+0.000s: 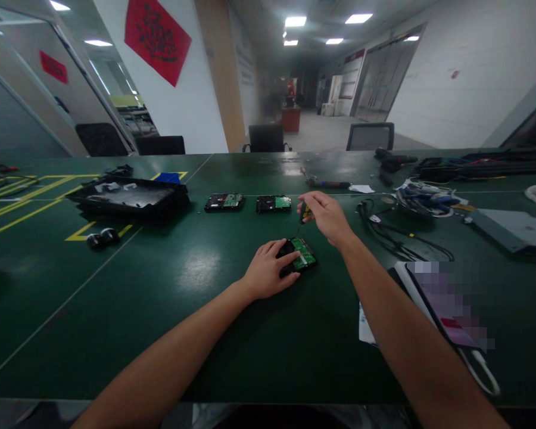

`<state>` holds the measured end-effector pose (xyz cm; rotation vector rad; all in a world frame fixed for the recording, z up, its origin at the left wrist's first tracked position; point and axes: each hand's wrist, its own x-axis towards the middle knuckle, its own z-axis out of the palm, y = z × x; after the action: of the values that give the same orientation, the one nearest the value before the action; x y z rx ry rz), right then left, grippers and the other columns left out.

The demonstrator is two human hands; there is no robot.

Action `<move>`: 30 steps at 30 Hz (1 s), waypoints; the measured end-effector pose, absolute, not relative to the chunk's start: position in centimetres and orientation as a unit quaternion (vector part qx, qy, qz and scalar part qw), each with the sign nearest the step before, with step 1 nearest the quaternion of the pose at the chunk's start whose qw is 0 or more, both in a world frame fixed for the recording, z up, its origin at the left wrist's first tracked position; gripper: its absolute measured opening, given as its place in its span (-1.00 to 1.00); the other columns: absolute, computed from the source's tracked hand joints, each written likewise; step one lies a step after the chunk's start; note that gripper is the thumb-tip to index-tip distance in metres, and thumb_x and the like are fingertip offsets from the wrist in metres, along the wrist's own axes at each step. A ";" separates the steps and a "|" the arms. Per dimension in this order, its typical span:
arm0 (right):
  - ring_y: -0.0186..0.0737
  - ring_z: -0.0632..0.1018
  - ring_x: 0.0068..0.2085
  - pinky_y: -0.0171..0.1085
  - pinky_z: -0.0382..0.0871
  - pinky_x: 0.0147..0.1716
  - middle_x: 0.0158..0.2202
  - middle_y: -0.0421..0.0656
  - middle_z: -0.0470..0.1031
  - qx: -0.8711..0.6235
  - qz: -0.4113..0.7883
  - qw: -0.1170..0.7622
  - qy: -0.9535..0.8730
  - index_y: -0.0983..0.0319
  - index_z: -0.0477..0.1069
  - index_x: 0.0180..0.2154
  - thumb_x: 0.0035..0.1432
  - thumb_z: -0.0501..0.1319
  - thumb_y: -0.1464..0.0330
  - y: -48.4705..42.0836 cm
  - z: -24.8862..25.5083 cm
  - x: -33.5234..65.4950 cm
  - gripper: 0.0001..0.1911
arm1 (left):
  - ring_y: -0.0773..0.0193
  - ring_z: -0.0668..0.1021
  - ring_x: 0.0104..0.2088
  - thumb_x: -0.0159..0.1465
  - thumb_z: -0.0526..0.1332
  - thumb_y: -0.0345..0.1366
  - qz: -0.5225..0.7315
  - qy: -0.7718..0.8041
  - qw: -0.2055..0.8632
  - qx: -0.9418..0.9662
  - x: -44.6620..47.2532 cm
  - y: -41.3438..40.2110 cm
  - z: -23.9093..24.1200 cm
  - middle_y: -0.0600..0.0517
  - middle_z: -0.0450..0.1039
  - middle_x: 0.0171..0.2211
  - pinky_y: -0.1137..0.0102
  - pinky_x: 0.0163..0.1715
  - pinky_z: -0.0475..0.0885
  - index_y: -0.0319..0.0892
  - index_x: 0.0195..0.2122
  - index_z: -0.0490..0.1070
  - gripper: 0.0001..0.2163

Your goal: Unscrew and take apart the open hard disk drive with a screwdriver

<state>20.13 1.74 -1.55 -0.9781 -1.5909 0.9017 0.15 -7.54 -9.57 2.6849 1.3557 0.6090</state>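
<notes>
A black hard drive [300,257] with its green circuit board facing up lies on the dark green table [170,310] in front of me. My left hand [267,271] rests on its left side, fingers curled over the edge and holding it down. My right hand [322,214] hovers just above and behind the drive, pinched round a small screwdriver [304,213] with a yellow-and-black handle that points down at the board. Two more hard drives [224,202] [273,204] lie side by side further back.
A black tray [129,199] with small white parts sits at the left, with two small black round objects [102,238] before it. Tangled cables [395,229], a tool [328,184] and a grey flat case [513,229] fill the right. Papers [446,310] lie by my right forearm. Chairs stand behind the table.
</notes>
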 end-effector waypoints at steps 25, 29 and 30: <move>-0.16 0.63 -0.17 -0.28 0.57 -0.41 -0.19 -0.07 0.59 -0.397 0.455 0.535 -0.591 0.20 0.37 -0.28 0.17 0.35 0.12 1.2 -1.2 20.1 -0.70 | -0.19 0.27 0.32 0.33 0.21 0.06 0.193 0.439 0.031 0.877 0.1 -7.6 -9.4 -0.16 0.12 0.39 -0.10 0.25 0.26 0.05 0.29 0.38 -0.47; -0.21 0.63 -0.20 -0.38 0.50 -0.47 -0.17 -0.13 0.60 -0.367 0.461 0.528 -0.611 0.17 0.39 -0.19 0.19 0.33 0.10 1.3 -1.3 19.9 -0.69 | -0.19 0.28 0.31 0.33 0.21 0.06 0.195 0.439 0.029 0.876 0.1 -7.6 -9.6 -0.16 0.12 0.39 -0.10 0.24 0.27 0.06 0.29 0.38 -0.47; -0.22 0.62 -0.20 -0.37 0.51 -0.46 -0.19 -0.14 0.60 -0.357 0.466 0.520 -0.620 0.16 0.42 -0.16 0.20 0.31 0.09 1.2 -1.3 19.8 -0.69 | -0.19 0.28 0.31 0.33 0.21 0.06 0.196 0.439 0.028 0.876 0.1 -7.6 -9.6 -0.16 0.12 0.39 -0.10 0.24 0.27 0.07 0.29 0.38 -0.47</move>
<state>19.84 1.23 -1.33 -0.8553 -1.4859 1.1179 0.08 -7.61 -9.60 2.7048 1.3561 0.6045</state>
